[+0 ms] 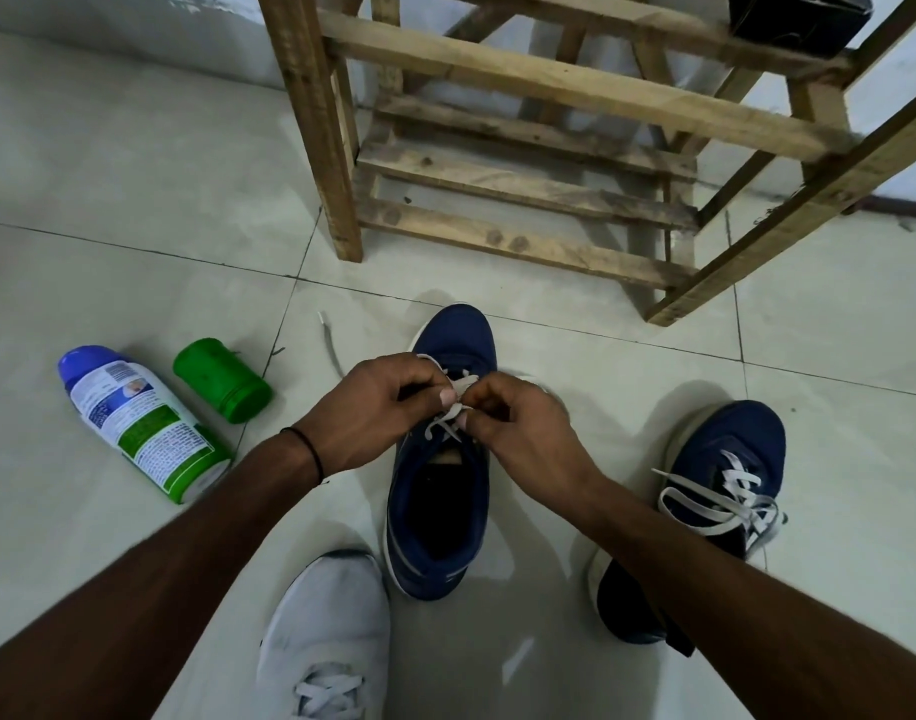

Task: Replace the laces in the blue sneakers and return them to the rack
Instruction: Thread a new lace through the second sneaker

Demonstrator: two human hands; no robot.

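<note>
A blue sneaker (440, 491) stands on the floor in the middle, toe pointing away from me. My left hand (373, 413) and my right hand (523, 428) both pinch its white lace (448, 423) over the eyelets near the tongue. One loose end of the lace (328, 345) trails on the floor to the left of the toe. The second blue sneaker (715, 491) sits to the right, fully laced with loose white loops. The wooden rack (523, 148) stands just beyond the shoes.
A white and green spray can (139, 428) lies on the tiles at left, its green cap (222, 381) beside it. A white shoe on my foot (326, 631) is at the bottom. A black object (799, 13) rests on the rack's upper shelf.
</note>
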